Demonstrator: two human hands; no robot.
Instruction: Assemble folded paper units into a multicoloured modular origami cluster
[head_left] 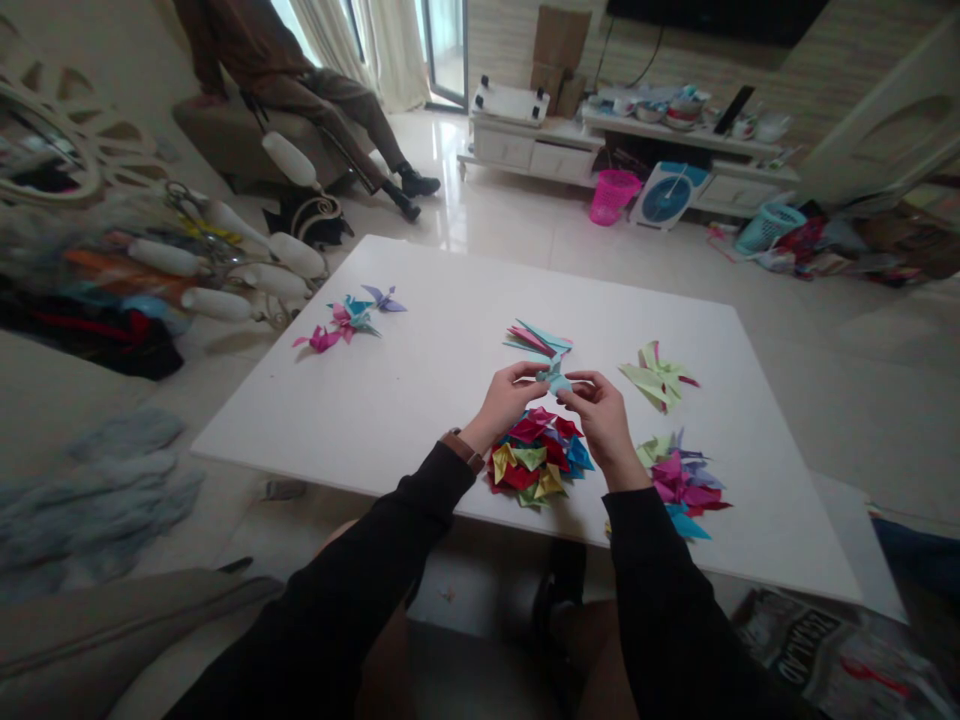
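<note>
Between my two hands, above the white table (420,400), is a light blue origami crane (555,378). My left hand (511,395) pinches its left side with thumb and fingers. On the other side, the fingers of my right hand (598,405) grip its right edge. Just beyond lie folded pink and blue paper pieces (536,340). Below my hands sits a round heap of multicoloured folded paper (536,455). By my right forearm rests another pile of folded paper (679,480), partly hidden by the sleeve.
Several finished paper cranes (349,318) lie at the table's left, and pale green folded pieces (660,375) at the right. A seated person (300,90) is at the back left. Across the floor stand a pink basket (613,195) and a white cabinet (532,150).
</note>
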